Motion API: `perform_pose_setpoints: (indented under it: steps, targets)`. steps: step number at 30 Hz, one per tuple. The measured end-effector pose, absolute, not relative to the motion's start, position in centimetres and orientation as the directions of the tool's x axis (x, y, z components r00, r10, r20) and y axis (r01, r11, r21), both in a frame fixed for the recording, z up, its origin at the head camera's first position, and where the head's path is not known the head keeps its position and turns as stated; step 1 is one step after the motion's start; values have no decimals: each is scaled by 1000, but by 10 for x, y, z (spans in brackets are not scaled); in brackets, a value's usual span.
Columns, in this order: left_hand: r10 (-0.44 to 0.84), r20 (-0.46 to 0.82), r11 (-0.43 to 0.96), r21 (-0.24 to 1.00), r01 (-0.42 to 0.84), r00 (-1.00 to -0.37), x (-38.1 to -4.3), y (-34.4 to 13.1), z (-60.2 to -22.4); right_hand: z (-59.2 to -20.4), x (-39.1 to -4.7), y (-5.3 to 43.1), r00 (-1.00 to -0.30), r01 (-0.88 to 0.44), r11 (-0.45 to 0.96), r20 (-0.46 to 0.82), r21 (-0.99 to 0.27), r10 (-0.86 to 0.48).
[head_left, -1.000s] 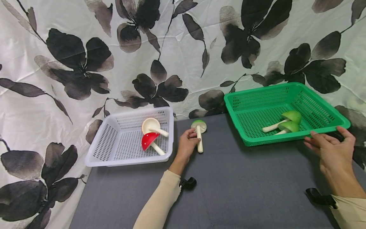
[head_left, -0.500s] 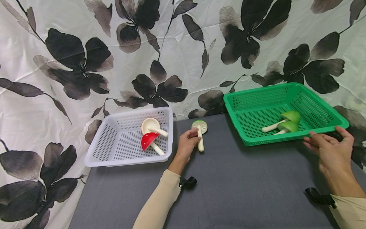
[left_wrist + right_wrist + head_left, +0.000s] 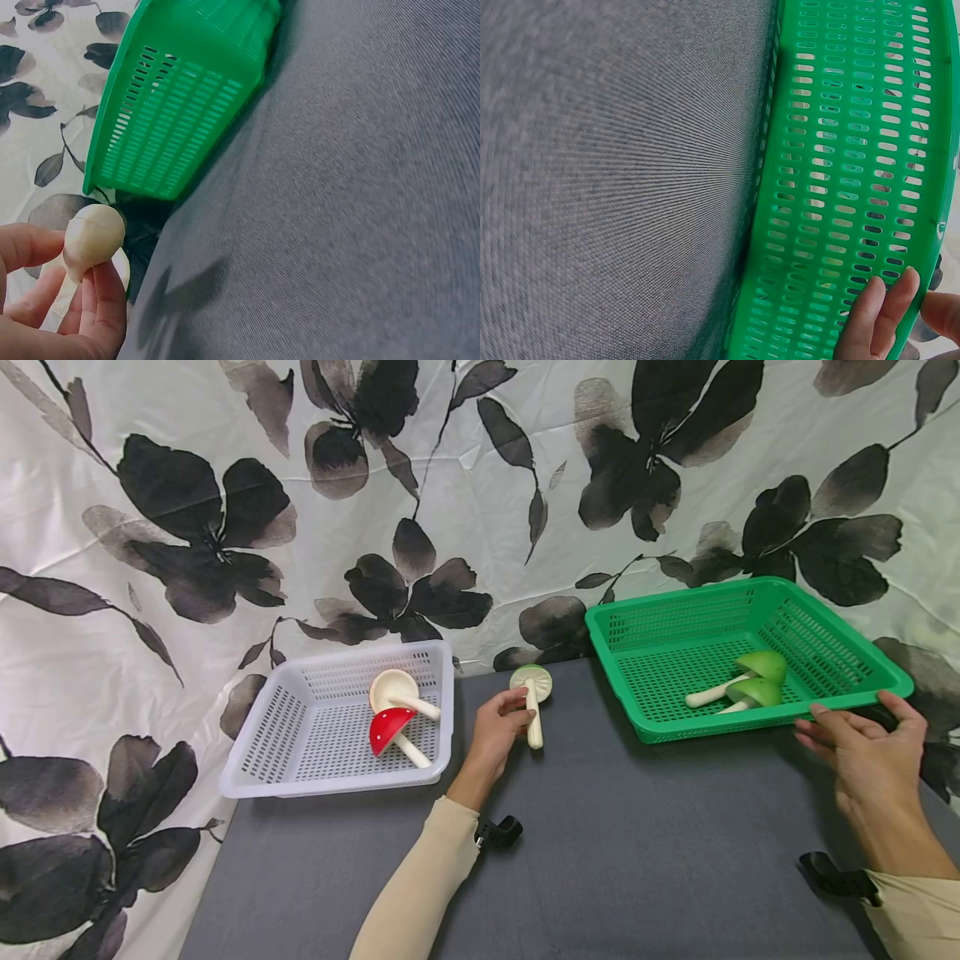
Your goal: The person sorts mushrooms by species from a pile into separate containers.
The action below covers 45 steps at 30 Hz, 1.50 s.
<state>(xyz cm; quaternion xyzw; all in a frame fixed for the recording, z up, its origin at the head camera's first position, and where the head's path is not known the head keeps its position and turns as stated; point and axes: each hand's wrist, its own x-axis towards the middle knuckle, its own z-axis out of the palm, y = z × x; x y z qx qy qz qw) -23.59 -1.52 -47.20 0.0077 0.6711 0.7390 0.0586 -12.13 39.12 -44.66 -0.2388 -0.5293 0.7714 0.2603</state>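
My left hand [image 3: 495,735] pinches the pale stem of a green-capped toy mushroom [image 3: 533,702] between thumb and fingers, between the two baskets. Its gilled underside faces the head camera. In the left wrist view the stem's round end [image 3: 95,234] points at the camera and hides most of the cap. At the right, my right hand [image 3: 873,760] holds the near rim of a green plastic basket [image 3: 712,724], thumb at the rim and fingers against the outer wall [image 3: 817,187]. Two green-capped mushrooms [image 3: 761,664] lie inside that basket, close together.
A white basket [image 3: 337,789] stands at the left with two mushrooms in it, one showing a red spotted cap [image 3: 392,729], the other its cream underside [image 3: 393,689]. Grey cloth [image 3: 637,843] covers the table. A floral curtain [image 3: 510,527] hangs right behind both baskets.
My left hand has moved slightly right and away from me with the green-capped mushroom, whose stem has tilted a little. The right hand keeps its place on the green basket's rim.
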Motion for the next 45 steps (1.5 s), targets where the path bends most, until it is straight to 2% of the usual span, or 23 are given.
perform_pose_setpoints:
  steps: [12, 32, 45]
  targets:
    - [104, -48, -169, 984, -65, -993, -238, -4, -458, -447, -119, 391, -767, -163, -305, -74, -938, 638]
    - [185, 98, -249, 967, 50, -978, -240, 14, -432, -446, -119, 392, -765, -169, -311, -74, -935, 640]
    - [243, 171, -255, 961, 107, -955, -244, 32, -418, -446, -119, 391, -757, -168, -307, -77, -937, 649]
